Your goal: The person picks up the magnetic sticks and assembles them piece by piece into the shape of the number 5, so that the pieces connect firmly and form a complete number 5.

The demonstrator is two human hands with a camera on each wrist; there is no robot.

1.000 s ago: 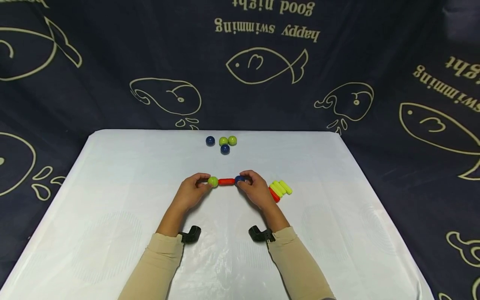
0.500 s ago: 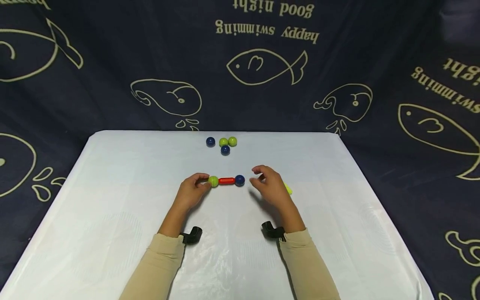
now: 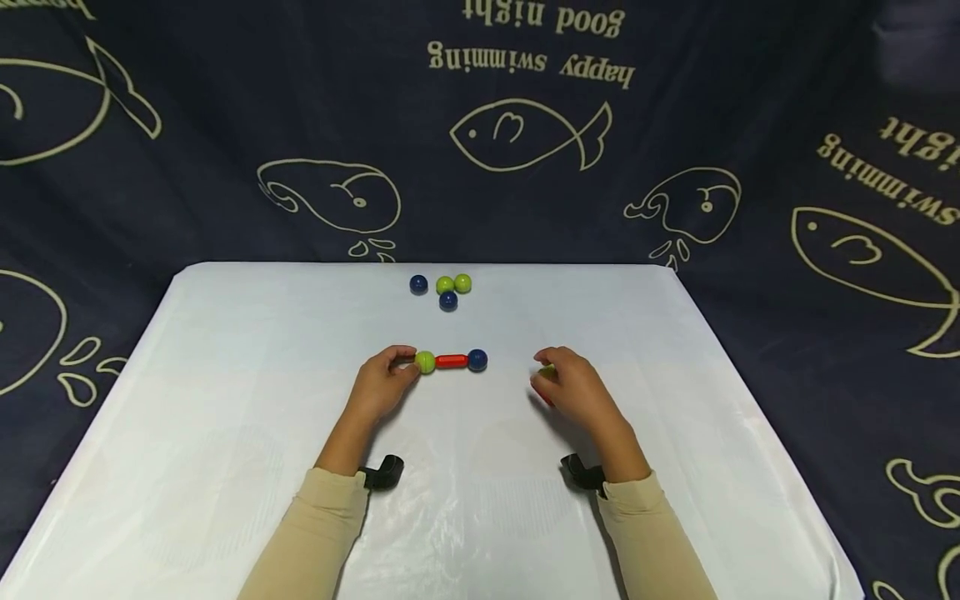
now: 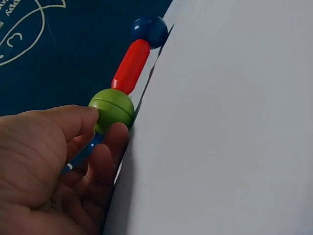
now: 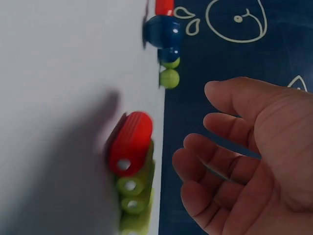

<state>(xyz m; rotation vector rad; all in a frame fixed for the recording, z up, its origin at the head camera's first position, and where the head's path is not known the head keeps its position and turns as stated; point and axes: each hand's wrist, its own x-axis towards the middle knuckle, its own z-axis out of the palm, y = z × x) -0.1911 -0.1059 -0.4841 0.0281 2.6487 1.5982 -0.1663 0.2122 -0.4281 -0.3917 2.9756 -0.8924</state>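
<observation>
My left hand [image 3: 378, 387] pinches a green ball [image 4: 111, 107] between thumb and fingertips. Joined to that ball is a red rod [image 3: 452, 361], and a dark blue ball [image 3: 477, 360] sits on the rod's other end. This short chain lies crosswise on the table. Off to its right, my right hand [image 3: 577, 392] hovers with loosely bent fingers and nothing between them. Below it lie another red rod [image 5: 131, 142] and several yellow-green rods [image 5: 132, 203], side by side with metal dots at their ends. In the head view the hand hides most of them.
Toward the back of the white table [image 3: 300, 325] rest two blue balls, one apart [image 3: 418, 285], and two green balls [image 3: 462, 283]. Behind the far edge hangs a dark cloth [image 3: 480, 208] with fish drawings. Each wrist carries a black camera mount [image 3: 384, 472].
My right hand has let go of the blue ball and moved right, over the loose rods. The left hand keeps its pinch on the green ball, and the chain stays in place.
</observation>
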